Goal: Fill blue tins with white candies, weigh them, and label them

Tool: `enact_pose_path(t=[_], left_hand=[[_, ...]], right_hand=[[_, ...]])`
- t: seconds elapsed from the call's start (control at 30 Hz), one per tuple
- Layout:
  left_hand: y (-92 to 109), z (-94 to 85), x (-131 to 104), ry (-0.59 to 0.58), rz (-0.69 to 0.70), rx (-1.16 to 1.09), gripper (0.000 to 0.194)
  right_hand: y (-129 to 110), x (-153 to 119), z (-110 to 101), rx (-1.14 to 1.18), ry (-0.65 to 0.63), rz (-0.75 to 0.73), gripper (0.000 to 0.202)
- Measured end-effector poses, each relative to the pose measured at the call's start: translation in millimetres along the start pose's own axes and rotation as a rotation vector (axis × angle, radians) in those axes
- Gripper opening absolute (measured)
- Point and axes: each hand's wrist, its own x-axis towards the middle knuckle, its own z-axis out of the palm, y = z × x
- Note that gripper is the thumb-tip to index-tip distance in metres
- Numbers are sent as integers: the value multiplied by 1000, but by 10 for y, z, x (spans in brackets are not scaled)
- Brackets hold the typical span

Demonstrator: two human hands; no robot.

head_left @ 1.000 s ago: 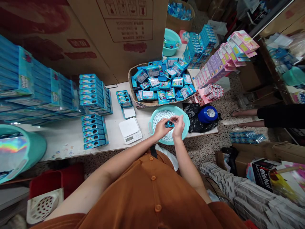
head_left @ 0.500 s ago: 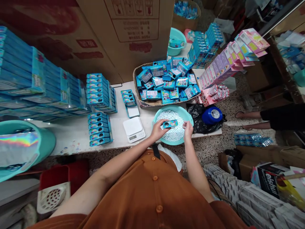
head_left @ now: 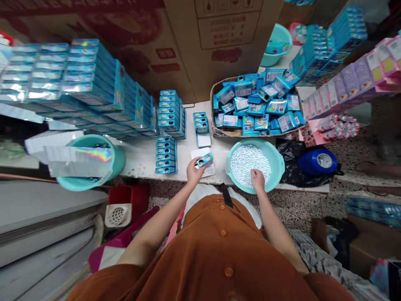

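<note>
In my left hand (head_left: 193, 173) is a small blue box (head_left: 206, 159) with a dark round spot on its face, gripped between thumb and fingers. It hangs above the white digital scale (head_left: 210, 171), covering much of it; I cannot tell whether they touch. My right hand (head_left: 258, 180) is at the small white pellets (head_left: 246, 161) in a turquoise basin (head_left: 280, 167), its fingers drawn together. Whatever those fingers hold, if anything, is too small to make out. Behind the scale, a few blue boxes (head_left: 201, 122) stand beside a white-topped piece (head_left: 204, 140).
A cardboard tray (head_left: 216, 133) heaped with blue boxes stands behind the basin. Stacked blue boxes (head_left: 166, 154) line the left. Blue tape (head_left: 318, 164) lies on a black bag (head_left: 290, 161) to the right. Another turquoise tub (head_left: 117, 161) holds shiny sheets at far left.
My view has swung left. My left hand has carried the blue box from over the basin to above the scale. My right hand has moved over the pellets.
</note>
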Motion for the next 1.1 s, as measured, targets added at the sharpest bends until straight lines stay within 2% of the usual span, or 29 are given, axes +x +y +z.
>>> enact_pose_path(t=[0.07,0.17,0.43,0.5,0.57,0.63,0.7,0.9,1.1], left_hand=[[-232,-61,72,9,-37,41,35],[-437,-90,173,-11,-39,55,35],[-636,6,365,-77,-30,5,37],[-691,-19,381,-103,-21,26,49],[-756,-74,353,-125,-14,67,69],[-824,-147,266,-139,-37,113,84],[-887,-226,119,-151,-64,158,87],[-1003,-392,-479,-223,-46,232,71],[-1108,-392,-889,-196,-138,239,62]], right_hand=[[21,-36,12,-28,-23,-17,39],[56,-95,6,-61,-29,-23,39],[146,-232,13,-136,-59,-21,39],[149,-251,28,-150,-70,-23,40],[144,-264,40,-165,-76,-22,40],[134,-273,49,-183,-87,-25,41],[125,-281,59,-207,-102,-27,41],[122,-290,108,-263,-129,-52,37],[107,-236,167,-218,-135,-108,35]])
